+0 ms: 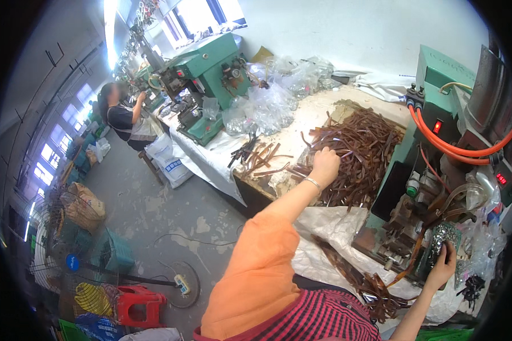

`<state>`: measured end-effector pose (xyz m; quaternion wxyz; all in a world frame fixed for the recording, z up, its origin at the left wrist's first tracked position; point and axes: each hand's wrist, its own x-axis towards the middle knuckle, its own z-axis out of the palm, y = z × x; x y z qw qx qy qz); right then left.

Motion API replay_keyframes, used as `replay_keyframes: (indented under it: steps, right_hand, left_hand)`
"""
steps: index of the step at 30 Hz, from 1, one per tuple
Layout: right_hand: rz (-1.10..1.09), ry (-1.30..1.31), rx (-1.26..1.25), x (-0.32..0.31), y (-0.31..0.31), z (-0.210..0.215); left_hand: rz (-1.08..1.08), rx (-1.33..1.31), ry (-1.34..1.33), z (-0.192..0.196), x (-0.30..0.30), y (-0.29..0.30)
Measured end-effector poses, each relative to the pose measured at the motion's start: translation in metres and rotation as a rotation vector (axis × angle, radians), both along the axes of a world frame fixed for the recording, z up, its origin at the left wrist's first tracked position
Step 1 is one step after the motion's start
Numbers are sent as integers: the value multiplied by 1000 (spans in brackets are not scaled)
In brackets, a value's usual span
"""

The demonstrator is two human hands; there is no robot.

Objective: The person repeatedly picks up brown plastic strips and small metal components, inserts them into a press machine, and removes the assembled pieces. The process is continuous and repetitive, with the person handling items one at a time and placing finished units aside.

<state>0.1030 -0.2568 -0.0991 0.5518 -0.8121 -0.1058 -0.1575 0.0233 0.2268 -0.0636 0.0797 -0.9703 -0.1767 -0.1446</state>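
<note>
My left hand [326,166] is closed at the left edge of a heap of brown strips [361,150] on the worktable. Its fingers curl in, and what they hold, if anything, is hidden. At the right, my right hand [442,267] has its fingers bent against a pile of small shiny metal pieces [440,236] beside the green bench machine [401,241]. Whatever lies between those fingertips is too small to name. Another bunch of brown strips [381,295] hangs below the machine, close to my body.
Clear plastic bags [270,105] of metal parts lie near a second green machine [202,71]. Orange hoses [455,149] loop across the near machine. A person [122,116] works farther down the row. A red stool [141,306] and a fan stand on the floor at left.
</note>
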Motion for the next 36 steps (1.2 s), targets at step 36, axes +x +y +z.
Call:
replay_keyframes:
  steps: [36]
  right_hand:
    - [229, 249, 762, -71, 119, 113]
  left_hand:
    - [-821, -1114, -935, 133, -23, -185]
